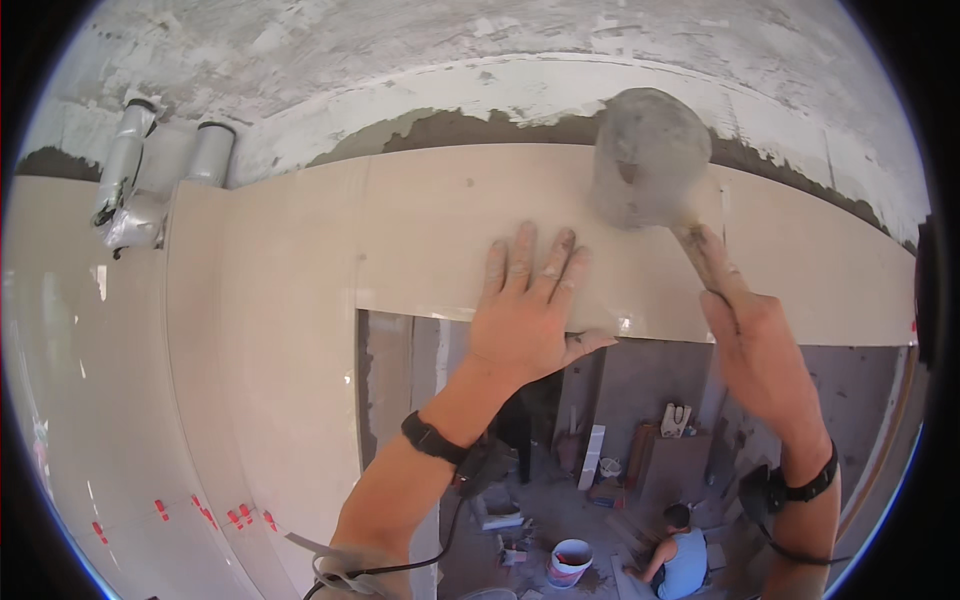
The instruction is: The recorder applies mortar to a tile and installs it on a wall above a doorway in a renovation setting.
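My left hand (525, 315) lies with spread fingers against a large beige tile (450, 215) above an opening, its thumb along the tile's lower edge. My right hand (755, 350) grips the handle of a grey mallet (645, 150), whose large round head, slightly blurred, is up over the upper part of the tiles. Dark cement shows along the top edge of the tile row, below the rough whitish ceiling (450, 40).
Wrapped grey pipes (130, 170) come out at upper left. Red clips (240, 518) line a tile joint at lower left. Through the opening, a co-worker (685, 560) in a blue top crouches on the floor near a white bucket (568, 565) and leaning boards (665, 470).
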Demonstrator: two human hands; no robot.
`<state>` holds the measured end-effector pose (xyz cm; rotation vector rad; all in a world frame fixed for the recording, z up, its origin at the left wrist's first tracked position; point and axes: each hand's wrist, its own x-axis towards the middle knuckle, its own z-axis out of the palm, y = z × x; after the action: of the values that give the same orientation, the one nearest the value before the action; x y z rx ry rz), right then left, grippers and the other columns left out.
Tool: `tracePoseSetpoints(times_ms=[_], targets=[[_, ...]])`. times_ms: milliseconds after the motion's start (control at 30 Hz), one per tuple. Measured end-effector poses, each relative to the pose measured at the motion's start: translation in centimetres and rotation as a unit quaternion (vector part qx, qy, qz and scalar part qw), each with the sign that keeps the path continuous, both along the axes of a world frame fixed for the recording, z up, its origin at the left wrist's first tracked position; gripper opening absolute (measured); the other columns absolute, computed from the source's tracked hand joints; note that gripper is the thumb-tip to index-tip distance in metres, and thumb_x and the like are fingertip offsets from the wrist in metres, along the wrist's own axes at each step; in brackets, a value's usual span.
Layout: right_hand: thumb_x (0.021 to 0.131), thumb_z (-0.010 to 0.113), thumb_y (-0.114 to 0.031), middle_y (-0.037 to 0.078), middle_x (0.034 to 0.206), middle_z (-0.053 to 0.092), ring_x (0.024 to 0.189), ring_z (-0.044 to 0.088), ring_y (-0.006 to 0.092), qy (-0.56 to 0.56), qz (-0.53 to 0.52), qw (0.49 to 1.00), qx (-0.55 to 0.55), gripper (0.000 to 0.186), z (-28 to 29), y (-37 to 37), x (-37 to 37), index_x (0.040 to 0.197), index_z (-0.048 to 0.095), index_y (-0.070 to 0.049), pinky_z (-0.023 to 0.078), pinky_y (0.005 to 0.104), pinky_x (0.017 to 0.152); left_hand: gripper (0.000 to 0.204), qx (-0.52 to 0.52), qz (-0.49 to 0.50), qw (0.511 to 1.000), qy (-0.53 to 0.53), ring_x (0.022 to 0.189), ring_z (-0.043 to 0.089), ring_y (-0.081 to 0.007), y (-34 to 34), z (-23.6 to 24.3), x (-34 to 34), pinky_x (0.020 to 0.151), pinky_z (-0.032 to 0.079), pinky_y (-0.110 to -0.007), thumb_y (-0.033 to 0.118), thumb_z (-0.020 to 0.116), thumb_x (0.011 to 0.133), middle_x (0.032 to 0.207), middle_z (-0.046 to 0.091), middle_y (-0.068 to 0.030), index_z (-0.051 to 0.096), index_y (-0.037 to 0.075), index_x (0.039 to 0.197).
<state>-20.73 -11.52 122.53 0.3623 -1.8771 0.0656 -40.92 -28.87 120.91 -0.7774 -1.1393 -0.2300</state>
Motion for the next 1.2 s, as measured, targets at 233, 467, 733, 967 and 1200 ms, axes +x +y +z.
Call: tracePoseSetpoints(times_ms=[233,467,733,967,1200], targets=[[0.096,0.05,-0.002,0.03,0.096,0.062,0.078,0.059,0.0408,0.025,0.016,0.999,-0.019,0.053,-0.5,0.0,-0.2,0.148,0.04,-0.005,0.049,0.0351,0.078,0.089,-0.008,-0.045,0.999,0.005,0.134,0.042,-0.0445,0.6,-0.1,0.5,0.109,0.035,-0.056,0.067,0.066,0.075,0.145,0.048,-0.0162,0.052,0.004,0.136],[0.101,0.046,-0.008,0.026,0.097,0.064,0.075,0.057,0.0359,-0.052,-0.023,0.998,0.011,0.051,2.2,-4.8,0.6,0.15,0.034,-0.002,0.047,0.0353,0.077,0.092,-0.014,-0.055,0.998,-0.013,0.136,0.041,-0.041,0.4,-0.4,-0.4,0.111,0.033,-0.053,0.067,0.065,0.075,0.144,0.049,-0.0174,0.049,0.002,0.138],[0.096,0.052,-0.012,0.021,0.084,0.062,0.073,0.06,0.0385,0.01,-0.017,0.959,0.283,0.052,2.6,-11.1,-5.0,0.147,0.042,-0.011,0.049,0.0445,0.067,0.071,-0.06,-0.153,0.98,-0.112,0.141,0.034,-0.0393,0.2,0.1,-0.1,0.117,0.021,-0.053,0.042,0.052,0.09,0.152,0.036,-0.0201,0.036,0.006,0.149],[0.097,0.052,-0.015,0.024,0.088,0.058,0.08,0.058,0.0415,-0.049,-0.05,0.966,0.25,0.051,3.6,-12.6,-6.1,0.147,0.044,-0.014,0.047,0.0482,0.071,0.074,-0.104,-0.176,0.956,-0.209,0.141,0.03,-0.0411,-0.1,-0.1,-0.1,0.115,0.027,-0.051,0.042,0.052,0.09,0.151,0.035,-0.0221,0.031,0.007,0.151],[0.096,0.053,-0.012,0.023,0.09,0.06,0.08,0.057,0.0432,-0.036,-0.042,0.965,0.257,0.053,3.9,-11.5,-6.7,0.148,0.042,-0.013,0.046,0.0477,0.072,0.076,-0.081,-0.132,0.979,-0.132,0.139,0.031,-0.0429,0.2,0.2,-0.2,0.117,0.023,-0.053,0.049,0.054,0.089,0.15,0.039,-0.0192,0.036,0.004,0.148]])
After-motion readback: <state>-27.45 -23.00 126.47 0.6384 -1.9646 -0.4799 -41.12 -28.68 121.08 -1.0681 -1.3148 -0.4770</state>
